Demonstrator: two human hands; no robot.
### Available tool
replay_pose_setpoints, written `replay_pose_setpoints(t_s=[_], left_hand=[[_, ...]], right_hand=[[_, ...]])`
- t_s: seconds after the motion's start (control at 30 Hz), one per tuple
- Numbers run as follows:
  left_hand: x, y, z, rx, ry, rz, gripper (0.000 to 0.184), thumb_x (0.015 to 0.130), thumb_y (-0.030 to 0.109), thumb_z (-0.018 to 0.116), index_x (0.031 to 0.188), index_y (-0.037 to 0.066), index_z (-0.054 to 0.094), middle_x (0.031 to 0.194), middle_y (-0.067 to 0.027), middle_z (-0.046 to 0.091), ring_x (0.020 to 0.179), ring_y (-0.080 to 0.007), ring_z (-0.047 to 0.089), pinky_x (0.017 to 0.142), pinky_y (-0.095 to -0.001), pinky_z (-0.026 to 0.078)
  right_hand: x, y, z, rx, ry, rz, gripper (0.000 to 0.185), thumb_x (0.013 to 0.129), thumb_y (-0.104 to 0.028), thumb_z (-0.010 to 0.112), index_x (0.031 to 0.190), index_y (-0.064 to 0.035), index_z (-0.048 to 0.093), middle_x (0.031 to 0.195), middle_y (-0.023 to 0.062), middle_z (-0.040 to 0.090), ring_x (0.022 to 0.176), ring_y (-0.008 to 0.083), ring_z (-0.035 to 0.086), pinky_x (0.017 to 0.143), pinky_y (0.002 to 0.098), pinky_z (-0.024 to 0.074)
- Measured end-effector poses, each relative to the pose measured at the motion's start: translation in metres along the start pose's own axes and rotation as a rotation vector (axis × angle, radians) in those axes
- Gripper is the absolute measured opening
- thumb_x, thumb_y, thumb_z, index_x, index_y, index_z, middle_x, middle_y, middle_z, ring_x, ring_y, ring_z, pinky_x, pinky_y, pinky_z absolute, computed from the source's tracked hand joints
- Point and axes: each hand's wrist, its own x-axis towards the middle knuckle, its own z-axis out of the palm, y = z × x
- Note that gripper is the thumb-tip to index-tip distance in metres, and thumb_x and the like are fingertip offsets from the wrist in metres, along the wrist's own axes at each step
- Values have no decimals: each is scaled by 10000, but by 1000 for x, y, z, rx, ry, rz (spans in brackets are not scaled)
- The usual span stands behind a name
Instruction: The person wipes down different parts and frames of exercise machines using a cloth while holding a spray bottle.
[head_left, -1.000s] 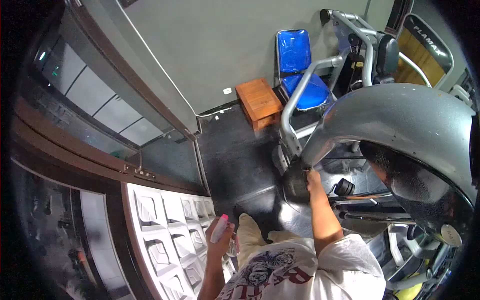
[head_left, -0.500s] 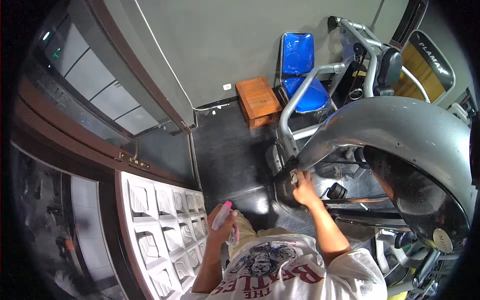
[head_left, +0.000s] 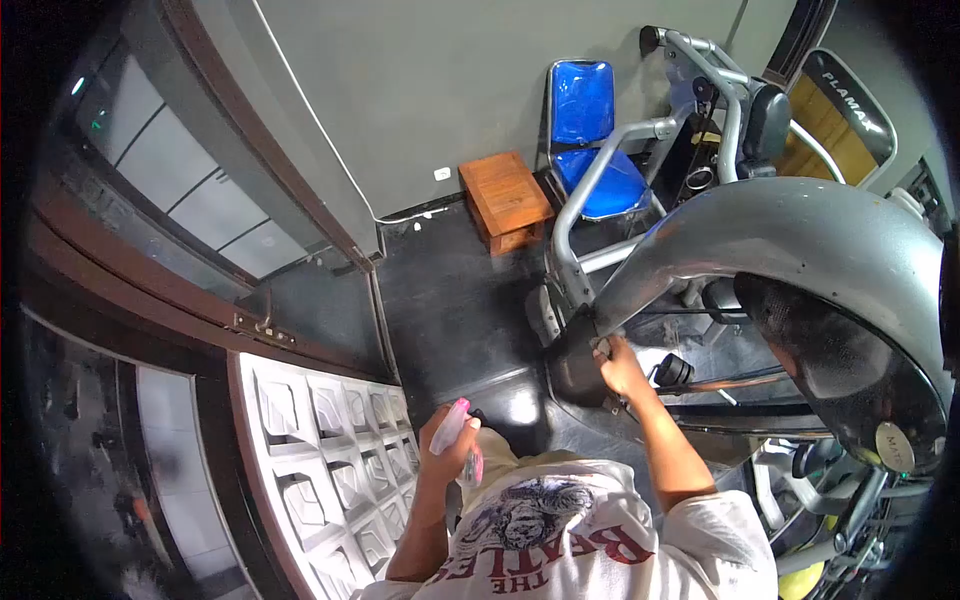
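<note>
My left hand [head_left: 447,447] is wrapped round a clear spray bottle [head_left: 452,425] with a pink nozzle, held in front of my shirt. My right hand [head_left: 622,370] is reached out and closed on a small greyish cloth [head_left: 601,347], pressed to the dark lower end of a gym machine's grey curved frame [head_left: 790,220]. Part of the cloth is hidden under my fingers.
A wooden box stool [head_left: 508,198] and a blue chair [head_left: 597,180] stand by the grey wall. White embossed panels [head_left: 325,430] and a brown door frame [head_left: 190,270] run along my left. More gym equipment [head_left: 850,520] crowds the right.
My right hand has moved slightly to the right with the cloth along the machine's lower end. The view has shifted a little. My left hand still grips the spray bottle.
</note>
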Motion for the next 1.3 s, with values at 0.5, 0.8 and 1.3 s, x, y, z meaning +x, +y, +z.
replay_pose_setpoints(t_s=[0.5,0.8,1.3], left_hand=[[49,22,-52,-137,-55,144,88,901,41,668,893,-3,592,686,-29,583,544,-85,570,503,-246,463],[81,49,-79,-73,-155,175,97,908,50,666,893,4,582,671,-25,568,517,-100,571,482,-252,471],[115,52,-128,-92,-18,-25,122,865,91,690,914,12,612,634,-19,576,525,-104,561,516,-265,450]], right_hand=[[-10,-21,10,-18,142,-46,411,816,-75,662,1207,1,558,1184,242,561,1125,433,548,963,432,451],[-67,-6,-18,-80,-94,49,538,733,-18,657,1239,-195,602,1149,247,571,1081,433,590,946,446,491],[-31,-122,-7,721,-735,244,442,898,-51,671,1326,-106,576,1142,19,655,1005,142,594,911,294,489]])
